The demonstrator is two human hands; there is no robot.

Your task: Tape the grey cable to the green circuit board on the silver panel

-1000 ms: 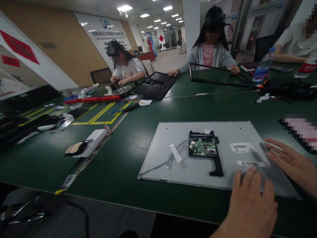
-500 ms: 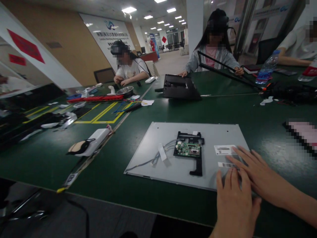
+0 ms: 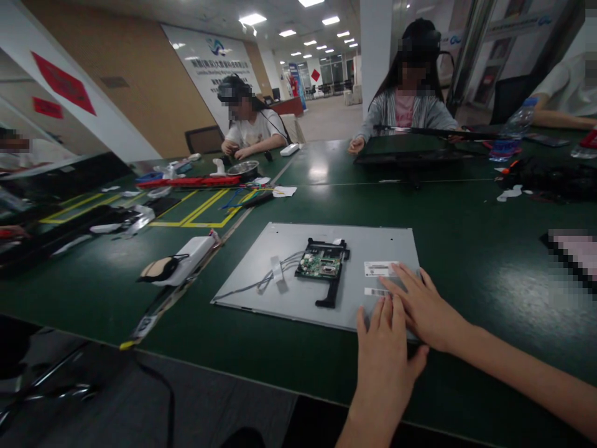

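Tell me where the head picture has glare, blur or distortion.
Head view: the ceiling lights leave a pale glare on the green table; the wide lens tilts the wall at the left; the left hand, right hand and metal panel look fairly sharp.

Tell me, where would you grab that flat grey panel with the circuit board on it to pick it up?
By its bare rim, probably at the near right corner, where the left hand and right hand rest flat. The grey panel lies flush on the table, so fingers must slip under the edge from the side. Avoid the circuit board and cables near its middle.
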